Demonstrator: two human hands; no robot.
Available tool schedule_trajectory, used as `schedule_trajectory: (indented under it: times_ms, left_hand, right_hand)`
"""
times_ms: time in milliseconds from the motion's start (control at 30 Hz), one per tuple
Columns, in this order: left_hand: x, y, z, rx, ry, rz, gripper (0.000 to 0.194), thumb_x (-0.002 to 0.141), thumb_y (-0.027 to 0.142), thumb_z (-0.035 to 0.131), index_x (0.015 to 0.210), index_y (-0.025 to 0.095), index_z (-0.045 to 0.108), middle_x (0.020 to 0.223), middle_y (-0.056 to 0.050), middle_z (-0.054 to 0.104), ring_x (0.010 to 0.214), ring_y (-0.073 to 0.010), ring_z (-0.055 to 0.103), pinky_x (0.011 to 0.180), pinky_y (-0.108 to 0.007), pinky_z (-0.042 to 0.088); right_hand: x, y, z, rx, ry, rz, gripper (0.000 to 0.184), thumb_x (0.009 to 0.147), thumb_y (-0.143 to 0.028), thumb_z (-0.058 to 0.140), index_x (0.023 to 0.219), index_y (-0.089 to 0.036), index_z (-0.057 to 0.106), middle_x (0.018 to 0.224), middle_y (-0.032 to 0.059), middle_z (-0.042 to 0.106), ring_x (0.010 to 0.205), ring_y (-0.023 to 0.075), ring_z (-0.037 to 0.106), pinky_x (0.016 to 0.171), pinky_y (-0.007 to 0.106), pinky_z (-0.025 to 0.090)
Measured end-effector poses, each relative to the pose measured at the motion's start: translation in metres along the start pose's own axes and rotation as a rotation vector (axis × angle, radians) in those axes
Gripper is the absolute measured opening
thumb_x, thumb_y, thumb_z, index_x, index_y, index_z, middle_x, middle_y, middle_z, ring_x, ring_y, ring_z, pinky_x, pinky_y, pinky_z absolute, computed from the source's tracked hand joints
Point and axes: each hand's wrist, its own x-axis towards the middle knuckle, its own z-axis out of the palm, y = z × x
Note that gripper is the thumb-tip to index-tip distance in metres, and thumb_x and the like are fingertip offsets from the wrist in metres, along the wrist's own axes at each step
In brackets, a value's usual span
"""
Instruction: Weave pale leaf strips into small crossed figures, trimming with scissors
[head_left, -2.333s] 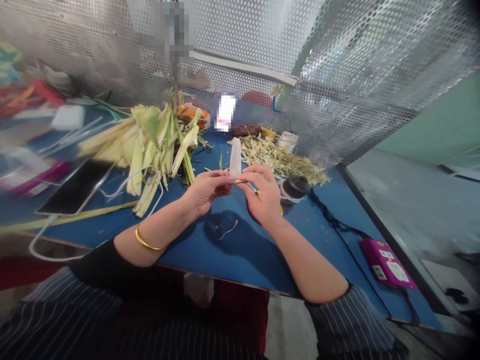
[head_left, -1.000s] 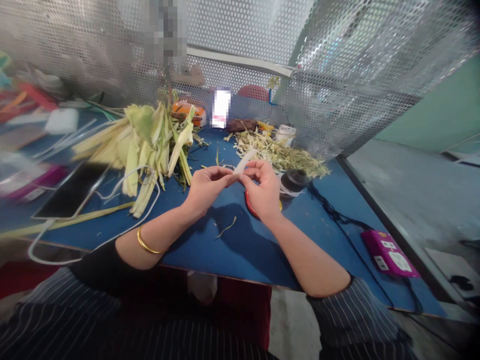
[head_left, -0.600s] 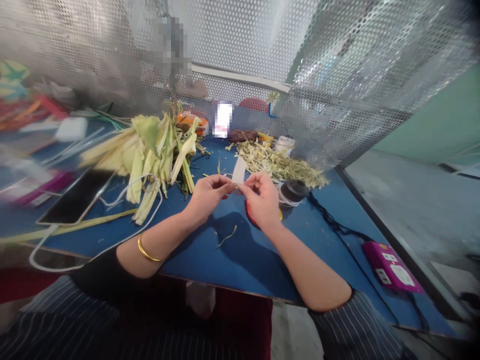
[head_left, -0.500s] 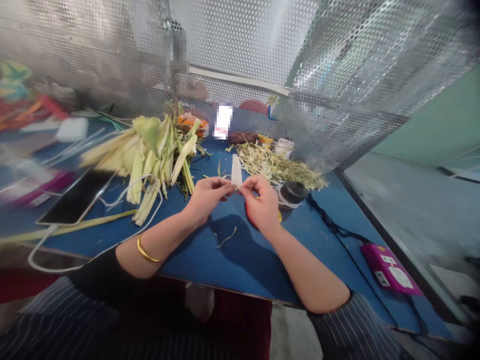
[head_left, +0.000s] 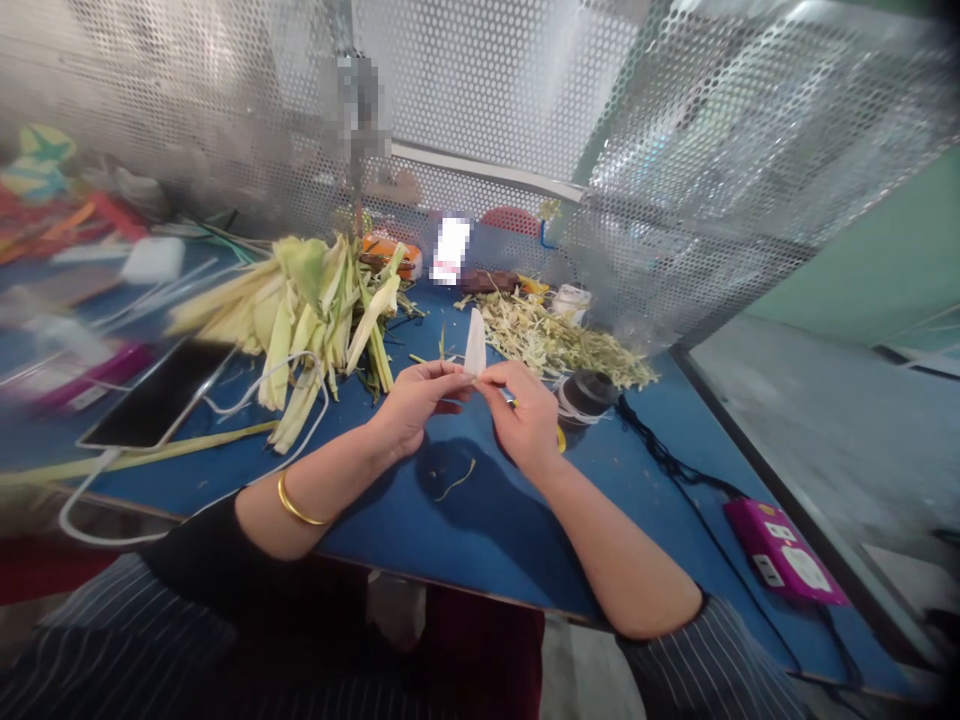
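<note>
I see a thin curled strand (head_left: 456,482) nearest, on the blue counter (head_left: 517,560). Left hand (head_left: 421,402) and right hand (head_left: 523,412) pinch the base of a pale tapered strip (head_left: 475,345), upright between them. Husk bundle (head_left: 300,315) beyond, left.

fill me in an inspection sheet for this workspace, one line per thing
Surface: blue tabletop, scraps scattered on it
Work piece: thin white tapering strip, pointing up
Plant material: pale green leafy bundle at left; heap of pale yellow-green shreds behind the hands
Clutter: black-screened phone; black spool wound with white cord
Grip: left hand and right hand both pinch the strip's lower end
Cables: white cable at the phone; black cables reaching the purple box-shaped block
Surroundings: silver perforated screen behind; pale green wall at right
</note>
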Motion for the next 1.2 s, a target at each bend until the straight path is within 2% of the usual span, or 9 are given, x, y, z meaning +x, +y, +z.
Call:
schedule_trajectory:
  times_ms: [133, 300, 400, 667, 767, 900, 1067, 1200]
  left_hand:
    - [0.001, -0.001, 0.0, -0.023, -0.003, -0.005, 0.017, 0.065, 0.026, 0.076, 0.071, 0.015, 0.064, 0.067, 0.0, 0.062, 0.063, -0.0095, 0.058, 0.06, -0.022, 0.045]
    - [0.0, -0.004, 0.0, 0.036, -0.021, 0.12, 0.015, 0.069, 0.027, 0.072, 0.071, 0.015, 0.063, 0.068, -0.001, 0.065, 0.067, -0.0108, 0.06, 0.066, -0.023, 0.046]
    - [0.0, -0.005, 0.001, 0.095, -0.005, 0.182, 0.014, 0.069, 0.027, 0.071, 0.072, 0.015, 0.065, 0.069, -0.002, 0.067, 0.067, -0.0115, 0.061, 0.067, -0.024, 0.046]
    - [0.001, -0.007, 0.004, 0.171, 0.02, 0.224, 0.021, 0.064, 0.03, 0.076, 0.073, 0.015, 0.067, 0.066, -0.001, 0.065, 0.063, -0.0117, 0.059, 0.062, -0.025, 0.047]
    - [0.002, -0.007, 0.003, 0.177, 0.02, 0.186, 0.021, 0.066, 0.032, 0.076, 0.071, 0.014, 0.067, 0.067, -0.003, 0.066, 0.06, -0.0107, 0.057, 0.059, -0.025, 0.047]
    - [0.003, -0.006, 0.001, 0.111, 0.038, 0.09, 0.021, 0.068, 0.032, 0.074, 0.072, 0.013, 0.066, 0.069, -0.004, 0.066, 0.059, -0.0097, 0.055, 0.055, -0.023, 0.045]
    - [0.003, -0.005, 0.0, 0.045, 0.026, 0.016, 0.021, 0.068, 0.033, 0.075, 0.07, 0.014, 0.065, 0.07, -0.003, 0.064, 0.06, -0.0088, 0.055, 0.053, -0.021, 0.043]
    - [0.001, -0.003, 0.0, 0.019, 0.02, -0.025, 0.018, 0.069, 0.03, 0.074, 0.068, 0.014, 0.065, 0.068, -0.002, 0.063, 0.06, -0.0082, 0.054, 0.052, -0.02, 0.043]
  right_hand:
    - [-0.001, -0.001, 0.002, 0.015, 0.009, 0.053, 0.01, 0.087, -0.022, 0.053, 0.08, -0.022, 0.06, 0.08, 0.0022, 0.063, 0.078, 0.0167, 0.058, 0.074, 0.031, 0.046]
    - [-0.001, -0.001, 0.005, 0.191, 0.045, 0.285, 0.006, 0.082, -0.024, 0.06, 0.078, -0.02, 0.06, 0.076, 0.0006, 0.065, 0.071, 0.0151, 0.06, 0.07, 0.029, 0.048]
    - [0.0, 0.0, 0.006, 0.246, 0.073, 0.377, 0.008, 0.078, -0.027, 0.064, 0.076, -0.019, 0.061, 0.071, 0.0, 0.065, 0.066, 0.0148, 0.06, 0.067, 0.03, 0.048]
    - [0.002, 0.003, 0.007, 0.309, 0.129, 0.423, 0.011, 0.074, -0.022, 0.065, 0.078, -0.02, 0.055, 0.068, -0.0025, 0.061, 0.062, 0.0134, 0.06, 0.061, 0.028, 0.047]
    - [0.002, 0.003, 0.007, 0.328, 0.111, 0.428, 0.012, 0.076, -0.021, 0.065, 0.077, -0.02, 0.053, 0.065, -0.0034, 0.06, 0.06, 0.0129, 0.06, 0.059, 0.027, 0.047]
    - [0.002, 0.002, 0.005, 0.314, 0.073, 0.327, 0.007, 0.08, -0.021, 0.062, 0.085, -0.021, 0.057, 0.076, -0.0015, 0.062, 0.068, 0.0129, 0.062, 0.066, 0.029, 0.05]
    - [0.003, 0.001, -0.002, 0.098, 0.012, 0.065, 0.009, 0.086, -0.019, 0.057, 0.089, -0.024, 0.064, 0.088, 0.0015, 0.064, 0.083, 0.0155, 0.06, 0.078, 0.033, 0.05]
    - [0.003, 0.003, -0.004, -0.001, -0.016, -0.045, 0.012, 0.088, -0.02, 0.055, 0.091, -0.026, 0.065, 0.093, 0.0034, 0.064, 0.089, 0.0171, 0.06, 0.081, 0.034, 0.049]
